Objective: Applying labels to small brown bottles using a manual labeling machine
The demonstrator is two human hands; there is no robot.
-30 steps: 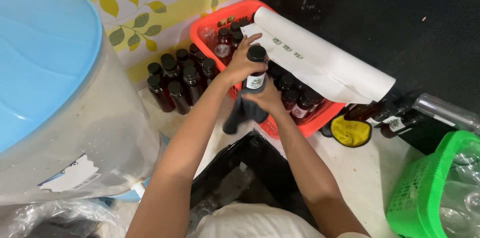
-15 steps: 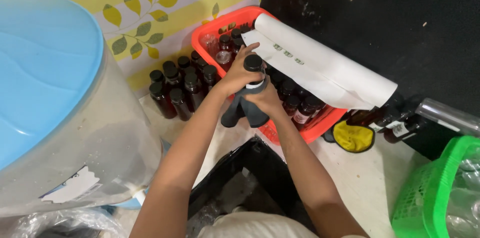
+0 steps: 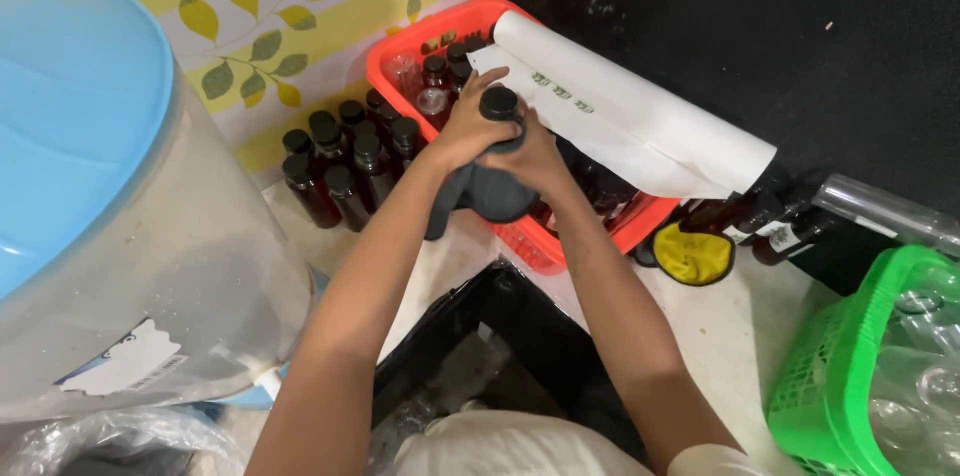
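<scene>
My left hand (image 3: 470, 126) and my right hand (image 3: 535, 158) both hold a dark bottle with a black cap (image 3: 499, 103), wrapped in a dark grey cloth (image 3: 490, 194). The hands are over the near edge of a red plastic basket (image 3: 520, 236) that holds several dark bottles. The bottle's body is hidden by the cloth and my fingers. A rolled white paper sheet (image 3: 640, 121) lies across the basket, just right of my hands.
Several dark capped bottles (image 3: 345, 161) stand on the floor left of the basket. A large clear drum with a blue lid (image 3: 80, 136) fills the left. A green basket (image 3: 850, 366) holds clear bottles at right. A yellow cloth (image 3: 695, 254) and a black crate (image 3: 480, 356) lie near.
Both hands stay on the cloth-wrapped bottle, shifting their grip slightly around it. The view has shifted a little; the bottle stays over the basket's edge.
</scene>
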